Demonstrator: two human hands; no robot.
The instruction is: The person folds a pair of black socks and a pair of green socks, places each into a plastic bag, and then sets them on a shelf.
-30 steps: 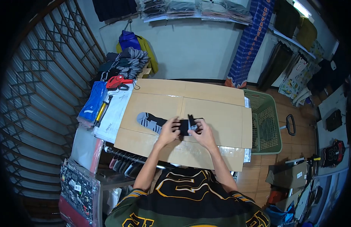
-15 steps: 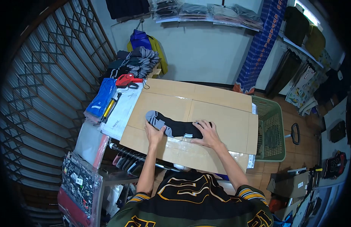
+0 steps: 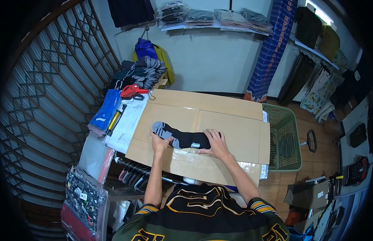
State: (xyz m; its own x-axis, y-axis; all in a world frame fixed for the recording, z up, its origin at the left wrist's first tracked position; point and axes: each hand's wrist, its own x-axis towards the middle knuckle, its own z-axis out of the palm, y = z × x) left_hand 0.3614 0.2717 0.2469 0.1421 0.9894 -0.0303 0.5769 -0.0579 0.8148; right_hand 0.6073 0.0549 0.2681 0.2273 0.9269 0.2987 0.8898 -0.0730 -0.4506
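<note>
A black sock [image 3: 186,138] with grey toe and heel patches lies flat across the cardboard sheet [image 3: 232,124], toe end to the left. Near its cuff is a small white and light-blue mark. My left hand [image 3: 160,144] grips the foot part, thumb on top along the lower edge and fingers at the toe side. Over the cuff end, my right hand [image 3: 217,146] holds the sock with fingers bent across it and the thumb along the near edge. Part of the cuff is hidden beneath that hand.
Left of the cardboard lie a red tagging gun [image 3: 133,92], a yellow-and-black pump-like tool [image 3: 116,120] and blue plastic-wrapped packs [image 3: 106,108]. Folded socks or cloths [image 3: 144,72] are piled behind. A green basket [image 3: 281,164] stands on the floor at right.
The whole view has shifted slightly, with the scene a little lower and to the left. Both hands stay on the sock, the right hand's fingers resting slightly differently on the cuff.
</note>
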